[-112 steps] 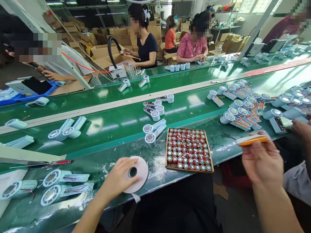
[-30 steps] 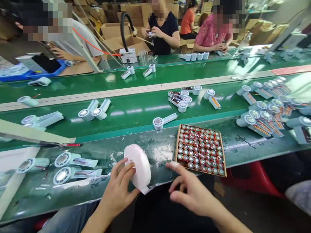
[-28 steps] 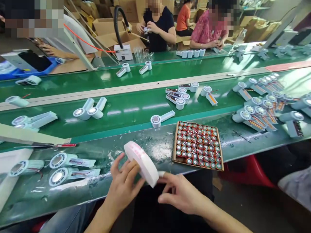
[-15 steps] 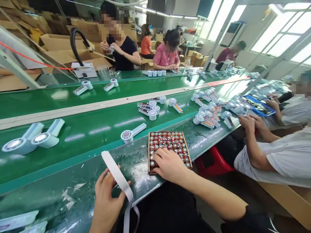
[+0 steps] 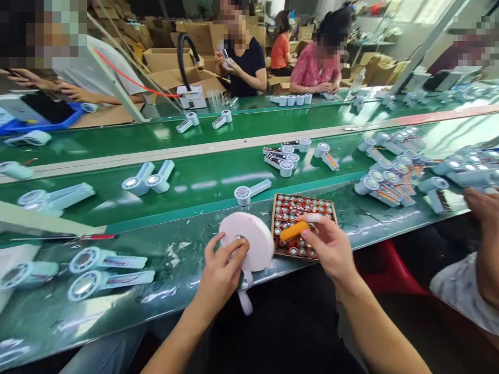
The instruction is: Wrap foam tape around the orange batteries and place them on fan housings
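Green belts run across a busy workshop, and the head camera looks down at the near green table [image 5: 117,306] where I watch two bare hands at work. My left hand [image 5: 222,272] grips a big pale pink roll of tape [image 5: 249,239], fingers curled around its side, and holds it up on edge just above the table's near rim. One loose end of tape [image 5: 245,298] hangs down from the roll. My right hand [image 5: 331,249] pinches a small orange battery [image 5: 294,230] between thumb and fingertips, right over a flat cardboard tray [image 5: 275,218] packed with many more batteries standing on end. That tray sits on the table just right of the roll. Just past it on the belt lies one little white fan [image 5: 249,191]. Two more white fans [image 5: 105,270] lie on the table to the left, near a red-handled tool [image 5: 93,237]. A heap of fan parts [image 5: 393,176] sits to the right. Another person's arm [image 5: 487,234] shows at the right edge. Other people [image 5: 280,62] sit across the belts by brown boxes.
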Tool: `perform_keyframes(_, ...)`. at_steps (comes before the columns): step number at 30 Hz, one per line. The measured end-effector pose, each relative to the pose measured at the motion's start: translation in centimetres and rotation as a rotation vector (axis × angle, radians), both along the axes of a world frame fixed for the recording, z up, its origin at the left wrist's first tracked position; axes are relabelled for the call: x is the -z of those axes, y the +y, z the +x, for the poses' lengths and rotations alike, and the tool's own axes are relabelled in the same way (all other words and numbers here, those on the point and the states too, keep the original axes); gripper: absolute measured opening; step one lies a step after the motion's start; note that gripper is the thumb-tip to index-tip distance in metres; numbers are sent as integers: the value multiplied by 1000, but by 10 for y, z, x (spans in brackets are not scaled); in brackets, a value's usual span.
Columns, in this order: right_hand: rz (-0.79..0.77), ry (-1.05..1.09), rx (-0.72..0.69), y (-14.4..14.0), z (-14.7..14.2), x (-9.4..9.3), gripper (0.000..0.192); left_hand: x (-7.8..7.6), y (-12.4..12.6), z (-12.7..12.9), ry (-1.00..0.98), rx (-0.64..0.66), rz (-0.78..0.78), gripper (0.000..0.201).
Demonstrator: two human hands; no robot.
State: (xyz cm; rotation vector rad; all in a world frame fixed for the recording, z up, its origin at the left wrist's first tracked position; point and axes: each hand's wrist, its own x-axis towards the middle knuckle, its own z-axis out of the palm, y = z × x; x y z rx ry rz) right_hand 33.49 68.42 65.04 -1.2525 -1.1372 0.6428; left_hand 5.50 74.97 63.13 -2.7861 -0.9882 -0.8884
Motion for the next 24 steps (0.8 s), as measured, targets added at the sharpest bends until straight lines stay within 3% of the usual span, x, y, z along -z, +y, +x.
perform_keyframes(5, 116, -28, 93, -1, 11, -29, 25, -8, 3, -1, 144, 23, 37, 64)
perform_keyframes(8, 14, -106, -23, 3, 15, -41, 26, -13, 6, -1, 208, 59, 70, 60)
perform_keyframes(10, -57, -282, -87, 6, 15, -49, 24, -21, 9, -1, 249, 103, 110, 57)
perform_keyframes(13, -49, -519, -183, 14, 13, -60, 22, -38, 15, 1, 323, 190, 180, 56)
perform_keyframes(15, -54, -535, -249, 20, 14, -63, 24, -50, 20, 2, 371, 214, 186, 58)
perform_keyframes(18, -188, -377, -313, 30, 18, -56, 28, -64, 25, 5, 388, 187, 177, 59)
perform_keyframes(20, -229, -124, -290, 34, 17, -44, 33, -68, 25, 10, 373, 179, 210, 58)
perform_keyframes(24, 27, 530, 78, 37, -4, -19, 41, -61, 11, 31, 325, 67, 219, 53)
